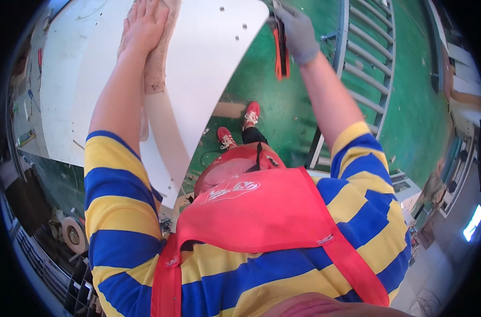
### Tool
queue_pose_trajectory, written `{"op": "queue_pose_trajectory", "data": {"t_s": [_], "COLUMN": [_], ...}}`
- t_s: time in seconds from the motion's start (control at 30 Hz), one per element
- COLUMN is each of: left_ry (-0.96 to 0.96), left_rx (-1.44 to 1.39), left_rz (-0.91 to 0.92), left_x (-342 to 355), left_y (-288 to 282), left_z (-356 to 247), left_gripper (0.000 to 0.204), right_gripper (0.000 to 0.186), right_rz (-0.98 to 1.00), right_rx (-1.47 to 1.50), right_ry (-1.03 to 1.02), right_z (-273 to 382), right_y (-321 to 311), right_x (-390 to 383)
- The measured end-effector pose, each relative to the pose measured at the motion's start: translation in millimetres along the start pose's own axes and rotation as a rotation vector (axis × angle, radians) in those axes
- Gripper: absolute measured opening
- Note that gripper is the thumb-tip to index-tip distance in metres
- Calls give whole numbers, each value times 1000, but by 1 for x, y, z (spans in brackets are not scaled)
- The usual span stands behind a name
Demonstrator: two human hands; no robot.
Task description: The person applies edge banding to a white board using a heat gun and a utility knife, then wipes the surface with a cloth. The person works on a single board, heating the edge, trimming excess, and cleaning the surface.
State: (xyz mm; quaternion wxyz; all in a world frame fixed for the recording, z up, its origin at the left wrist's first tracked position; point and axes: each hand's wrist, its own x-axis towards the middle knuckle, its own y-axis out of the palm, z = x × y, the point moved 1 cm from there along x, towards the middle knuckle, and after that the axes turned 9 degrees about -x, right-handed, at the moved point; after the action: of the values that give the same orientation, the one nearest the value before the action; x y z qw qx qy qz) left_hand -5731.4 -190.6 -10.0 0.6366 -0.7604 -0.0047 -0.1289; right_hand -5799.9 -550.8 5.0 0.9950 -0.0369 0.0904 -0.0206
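My bare left hand (143, 27) lies flat with its fingers stretched out on a brown, worn-looking strip (154, 79). Under that strip is a large white panel (211, 58) with a curved edge and several small dark holes or fittings along it. My right hand (297, 36), in a grey glove, is closed around a hand tool with an orange-and-black handle (279, 55). The tool is at the panel's rounded far corner, its handle pointing down toward me. Its working end is mostly hidden by the glove, so its exact kind is unclear.
A metal roller conveyor (364, 63) stands to the right on the green floor (409, 105). A roll of tape (74, 235) sits low at the left. Hand tools, including a red-handled one (40, 59), lie beyond the panel's left side. My red shoes (252, 113) show below.
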Motion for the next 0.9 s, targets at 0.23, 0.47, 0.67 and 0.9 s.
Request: {"op": "queue_pose_trajectory", "data": {"t_s": [0.23, 0.47, 0.67, 0.9], "left_ry": [164, 71, 100, 129], "left_rx": [-122, -73, -91, -96], "left_rz": [79, 75, 60, 40], "left_x": [-85, -95, -93, -96], "left_y": [-49, -56, -53, -47], "left_z": [29, 29, 31, 35], "left_gripper": [55, 56, 56, 57], "right_gripper": [27, 22, 25, 35], "right_rz": [174, 201, -153, -178], "right_rx": [-565, -712, -667, -709], "right_ry": [-470, -668, -860, -626], "right_z": [2, 9, -24, -24], "right_y": [-7, 8, 9, 73], "right_x": [126, 127, 87, -44]}}
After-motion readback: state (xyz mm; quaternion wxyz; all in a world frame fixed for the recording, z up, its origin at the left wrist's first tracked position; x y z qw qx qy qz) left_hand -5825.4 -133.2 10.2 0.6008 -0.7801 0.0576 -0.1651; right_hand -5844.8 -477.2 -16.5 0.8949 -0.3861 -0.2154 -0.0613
